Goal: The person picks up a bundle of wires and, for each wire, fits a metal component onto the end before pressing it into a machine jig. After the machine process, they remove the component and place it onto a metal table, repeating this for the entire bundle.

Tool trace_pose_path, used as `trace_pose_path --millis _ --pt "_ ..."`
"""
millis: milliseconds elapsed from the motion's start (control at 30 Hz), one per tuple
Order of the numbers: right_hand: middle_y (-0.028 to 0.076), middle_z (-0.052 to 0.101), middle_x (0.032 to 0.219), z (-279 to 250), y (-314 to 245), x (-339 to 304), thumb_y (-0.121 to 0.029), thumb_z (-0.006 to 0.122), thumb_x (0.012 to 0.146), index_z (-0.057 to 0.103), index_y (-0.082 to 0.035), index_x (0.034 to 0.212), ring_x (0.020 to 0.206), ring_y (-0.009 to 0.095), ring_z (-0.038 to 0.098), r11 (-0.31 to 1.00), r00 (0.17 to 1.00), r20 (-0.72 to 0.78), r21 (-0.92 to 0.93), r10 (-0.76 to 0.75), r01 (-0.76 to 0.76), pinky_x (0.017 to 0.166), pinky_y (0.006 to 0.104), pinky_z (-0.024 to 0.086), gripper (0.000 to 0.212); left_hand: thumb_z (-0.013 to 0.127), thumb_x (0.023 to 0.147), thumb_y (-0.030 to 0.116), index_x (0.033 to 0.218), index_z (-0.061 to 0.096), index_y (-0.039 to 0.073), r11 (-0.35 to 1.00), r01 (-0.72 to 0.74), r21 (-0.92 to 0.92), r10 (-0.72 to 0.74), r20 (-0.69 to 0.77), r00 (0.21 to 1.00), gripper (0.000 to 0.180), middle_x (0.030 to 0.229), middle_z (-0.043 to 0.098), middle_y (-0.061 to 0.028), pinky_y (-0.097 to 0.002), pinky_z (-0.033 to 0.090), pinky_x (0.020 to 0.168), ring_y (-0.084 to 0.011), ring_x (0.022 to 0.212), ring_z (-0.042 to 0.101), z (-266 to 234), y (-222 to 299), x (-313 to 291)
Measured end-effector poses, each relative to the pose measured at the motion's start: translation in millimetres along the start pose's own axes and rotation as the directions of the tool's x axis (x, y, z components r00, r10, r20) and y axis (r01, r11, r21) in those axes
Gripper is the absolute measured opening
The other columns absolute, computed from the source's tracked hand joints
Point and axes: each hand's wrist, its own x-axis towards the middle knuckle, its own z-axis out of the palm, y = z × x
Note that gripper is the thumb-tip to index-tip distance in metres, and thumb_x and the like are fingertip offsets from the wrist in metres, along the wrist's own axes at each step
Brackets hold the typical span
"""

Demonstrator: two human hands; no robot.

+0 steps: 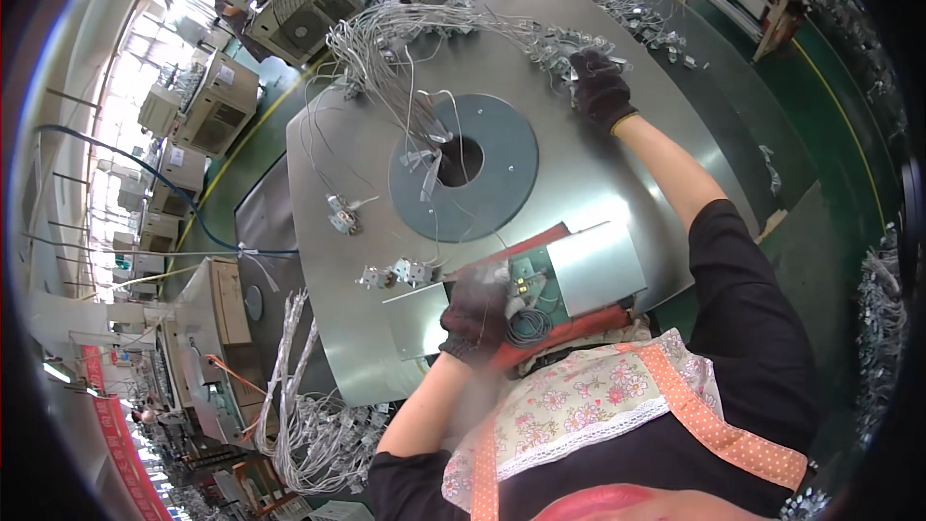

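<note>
One right hand [603, 95]: at connector pile [558, 50] | left hand [476, 316]: beside wire coil [529, 329] | both grips: can't tell

We have two things by our hands. First is the loose heap of small silvery metal parts [567, 50], with thin pale wires among them; it lies toward the far right of the bench [598, 169], its pieces at many angles, and our right hand [600, 92] touches its near side. Second is the low fixture [548, 291] at the near edge — a green bed between two shiny flat plates [596, 268], with red strips [590, 327] along its sides. In this bed lie a small yellowish fitting [524, 285] and a round grey cord coil [529, 328], just beside our left hand [477, 314] — the pale part at its fingertips is too blurred to tell.
</note>
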Motion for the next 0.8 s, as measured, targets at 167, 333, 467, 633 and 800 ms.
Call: trace_pose_path --millis 167,333,467,633,800 --pt "0.023 0.061 0.121 -33.7 11.7 5.4 -0.008 0.060 0.085 0.056 -0.007 0.128 0.112 0.043 0.061 0.976 0.998 0.069 0.217 0.008 -0.023 0.097 0.0486 0.050 0.043 0.068 0.090 0.036 0.125 0.062 -0.003 0.995 -0.086 0.049 0.093 -0.156 0.983 0.053 0.121 0.068 -0.0216 -0.0509 0.040 0.112 -0.0359 0.117 0.064 20.5 -18.9 -7.1" --pt "0.023 0.063 0.124 -121.7 18.7 21.5 -0.003 0.060 0.090 0.059 -0.006 0.131 0.113 0.039 0.063 0.846 0.993 0.115 0.533 -0.039 -0.028 0.094 0.0441 0.054 0.041 0.069 0.090 0.034 0.128 0.061 -0.003 0.996 -0.081 0.049 0.086 -0.112 0.990 0.054 0.123 0.068 -0.0217 -0.0499 0.039 0.114 -0.0367 0.119 0.063 5.2 -10.6 -2.1" --pt "0.021 0.064 0.117 -122.0 92.4 72.5 -0.002 0.061 0.087 0.059 -0.004 0.127 0.105 0.038 0.065 0.976 0.993 -0.091 -0.209 -0.079 0.058 0.088 0.0430 0.055 0.040 0.069 0.089 0.033 0.130 0.060 -0.002 0.979 -0.141 0.144 0.154 -0.084 0.984 0.054 0.122 0.068 -0.0215 -0.0496 0.038 0.114 -0.0371 0.120 0.063 11.1 -13.6 -1.1" --pt "0.019 0.061 0.115 -90.4 -2.4 49.6 -0.015 0.063 0.088 0.058 -0.009 0.124 0.096 0.040 0.065 0.999 0.990 0.134 -0.009 -0.045 0.047 0.085 0.0488 0.054 0.037 0.069 0.089 0.033 0.132 0.059 -0.001 0.989 -0.072 0.126 0.086 -0.115 0.990 0.055 0.123 0.067 -0.0211 -0.0499 0.038 0.114 -0.0373 0.120 0.062 16.8 -22.0 -10.6" --pt "0.024 0.058 0.124 -34.9 30.7 16.6 -0.021 0.062 0.092 0.057 -0.005 0.123 0.101 0.041 0.066 0.993 0.996 0.086 -0.114 0.040 -0.030 0.088 0.0495 0.054 0.036 0.069 0.089 0.032 0.131 0.060 -0.001 0.994 -0.053 0.097 0.058 -0.045 0.997 0.054 0.126 0.067 -0.0197 -0.0496 0.039 0.114 -0.0357 0.123 0.061 4.4 -6.8 -1.5"
